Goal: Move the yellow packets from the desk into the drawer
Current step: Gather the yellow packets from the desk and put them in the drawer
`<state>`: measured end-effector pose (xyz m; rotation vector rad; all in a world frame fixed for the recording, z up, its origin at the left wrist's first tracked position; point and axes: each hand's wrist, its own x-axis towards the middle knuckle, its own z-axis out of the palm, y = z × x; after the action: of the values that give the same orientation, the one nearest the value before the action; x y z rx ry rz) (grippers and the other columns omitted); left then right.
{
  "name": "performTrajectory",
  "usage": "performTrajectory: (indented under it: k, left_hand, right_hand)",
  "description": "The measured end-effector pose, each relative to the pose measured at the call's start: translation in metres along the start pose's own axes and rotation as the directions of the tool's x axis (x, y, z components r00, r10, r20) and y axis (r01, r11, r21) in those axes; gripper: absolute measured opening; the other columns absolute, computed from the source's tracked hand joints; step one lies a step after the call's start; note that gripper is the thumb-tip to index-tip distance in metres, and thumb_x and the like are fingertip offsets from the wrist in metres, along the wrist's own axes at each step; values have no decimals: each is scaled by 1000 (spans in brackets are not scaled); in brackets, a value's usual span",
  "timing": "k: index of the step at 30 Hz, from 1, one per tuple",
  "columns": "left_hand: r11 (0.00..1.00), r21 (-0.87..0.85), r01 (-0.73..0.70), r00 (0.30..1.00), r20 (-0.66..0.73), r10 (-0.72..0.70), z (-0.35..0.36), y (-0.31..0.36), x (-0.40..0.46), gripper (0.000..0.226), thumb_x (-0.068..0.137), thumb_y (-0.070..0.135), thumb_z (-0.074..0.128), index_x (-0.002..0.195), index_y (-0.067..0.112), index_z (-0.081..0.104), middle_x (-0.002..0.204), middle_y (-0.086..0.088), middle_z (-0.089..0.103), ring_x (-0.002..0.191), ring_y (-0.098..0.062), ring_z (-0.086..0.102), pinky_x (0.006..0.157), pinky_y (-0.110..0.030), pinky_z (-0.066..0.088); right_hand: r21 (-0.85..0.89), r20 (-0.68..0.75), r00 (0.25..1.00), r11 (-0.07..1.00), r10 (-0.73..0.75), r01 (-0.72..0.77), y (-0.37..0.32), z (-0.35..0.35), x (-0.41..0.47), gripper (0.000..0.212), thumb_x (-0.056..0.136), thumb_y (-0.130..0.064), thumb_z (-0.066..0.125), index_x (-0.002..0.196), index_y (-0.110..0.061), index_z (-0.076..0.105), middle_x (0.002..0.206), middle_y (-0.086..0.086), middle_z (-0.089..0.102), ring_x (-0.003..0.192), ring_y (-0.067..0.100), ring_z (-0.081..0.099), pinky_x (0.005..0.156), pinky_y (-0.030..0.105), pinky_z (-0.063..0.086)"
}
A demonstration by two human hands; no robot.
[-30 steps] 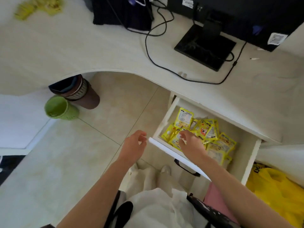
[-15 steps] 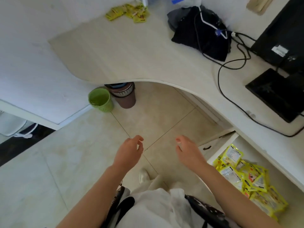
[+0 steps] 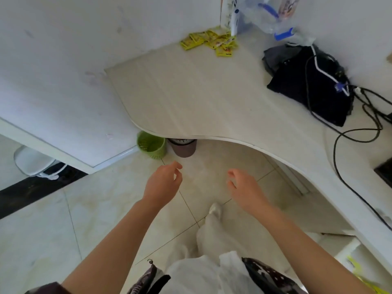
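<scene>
Now both hands hang over the floor tiles, holding nothing: left hand (image 3: 163, 183) loosely curled, right hand (image 3: 246, 186) relaxed with fingers slack. A heap of yellow packets (image 3: 210, 41) lies at the desk's (image 3: 201, 98) far corner by the wall. The drawer (image 3: 347, 249) peeks in under the desk's right end, yellow just showing inside.

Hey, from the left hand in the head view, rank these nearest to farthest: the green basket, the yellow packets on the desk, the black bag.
1. Green basket: on the floor under the desk edge, just beyond the left hand.
2. Yellow packets: far back on the desk by the wall.
3. Black bag: on the desk, off to the right.

Packets and bag are fairly close to call.
</scene>
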<state>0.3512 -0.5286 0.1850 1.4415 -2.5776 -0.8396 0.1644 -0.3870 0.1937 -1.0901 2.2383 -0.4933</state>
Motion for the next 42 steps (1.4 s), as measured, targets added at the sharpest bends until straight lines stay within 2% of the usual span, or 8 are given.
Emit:
performTrajectory:
  k: [3,7,16,23,31,37,42]
  left_hand:
    - [1000,2,-1,999,-36,1,-12,3,43,26,95,26,50,118,21,61,108,3,66,101,-17,60,85,-31,49]
    - [1000,-9,14,998,-60,-14,-26,10,105,22,94,26,51,114,23,60,100,5,67,94,-16,62,82,-35,53]
    - [996,-38,80,995,-59,-82,-41,29,223,23,95,27,50,115,25,60,99,8,66,98,-13,61,85,-35,52]
    - [997,-11,73,996,-45,-73,-56,33,318,23,93,26,50,113,25,60,96,8,66,95,-15,60,79,-32,49]
    - [1000,21,4,999,45,-5,-78,23,427,24,93,26,48,114,25,60,95,9,64,97,-15,60,80,-32,49]
    - [997,59,-44,995,92,38,-97,27,502,25,95,27,48,116,24,60,105,6,65,99,-16,60,83,-33,50]
    - [991,83,-101,989,118,91,-103,36,560,25,95,24,49,117,21,60,114,4,64,105,-17,59,88,-36,50]
  right_hand:
    - [3,8,1000,1000,-24,24,-10,-12,44,34,95,-16,47,128,-11,52,128,7,59,117,23,56,98,33,43]
    - [-12,-8,997,997,-76,76,-21,-35,108,32,94,-16,47,125,-12,53,123,6,60,114,23,56,95,33,44]
    - [-35,37,990,990,-135,136,-42,-93,235,34,98,-24,44,130,-17,48,127,-1,56,114,16,54,93,27,43]
    - [-46,12,995,994,-101,101,-55,-131,322,33,98,-24,44,130,-16,49,125,1,57,113,17,55,94,30,44]
    - [-48,-37,999,999,-9,8,-71,-151,406,31,98,-22,45,127,-14,51,123,4,58,112,19,55,93,29,43]
    - [9,-93,994,998,62,-61,-75,-165,461,28,95,-19,48,121,-13,55,120,7,60,113,22,57,95,30,43]
    - [-17,-73,996,998,56,-58,-72,-183,507,30,96,-19,48,124,-11,54,121,8,58,114,24,55,97,31,41]
